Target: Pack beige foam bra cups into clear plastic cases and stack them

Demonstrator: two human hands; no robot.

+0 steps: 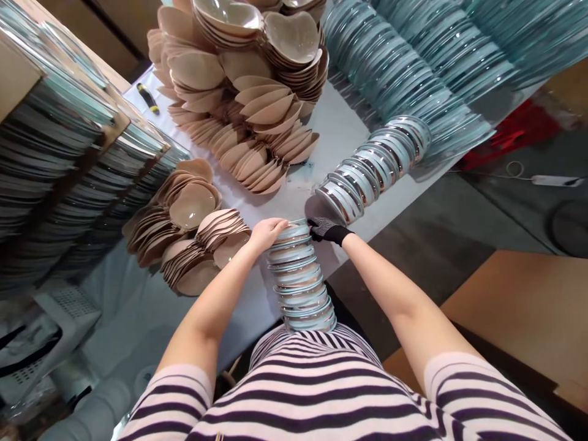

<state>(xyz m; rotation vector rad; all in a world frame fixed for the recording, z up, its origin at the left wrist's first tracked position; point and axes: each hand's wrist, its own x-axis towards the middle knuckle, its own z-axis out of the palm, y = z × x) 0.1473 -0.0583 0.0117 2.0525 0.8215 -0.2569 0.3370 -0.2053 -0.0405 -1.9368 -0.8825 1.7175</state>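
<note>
A row of round glass discs (302, 278) with shiny edges lies on the table, running from its far end back to my striped shirt. My bare left hand (271, 234) is closed at the left side of the far end, fingertips on the rim. On the opposite side, my right hand (327, 230), in a black dotted glove, grips the same end; its fingertips are partly hidden. Just beyond my glove, a second row of similar discs (376, 165) slants away to the right. Brown-backed heart-shaped glass pieces (193, 205) sit in stacks left of my left hand.
Larger stacks of heart-shaped pieces (243, 116) cover the table's far middle. Long rows of bluish glass sheets (413, 79) fill the far right. A yellow-and-black cutter (147, 98) lies far left. Racked glass (55, 165) and a white crate (68, 306) stand left; cardboard (519, 318) lies right.
</note>
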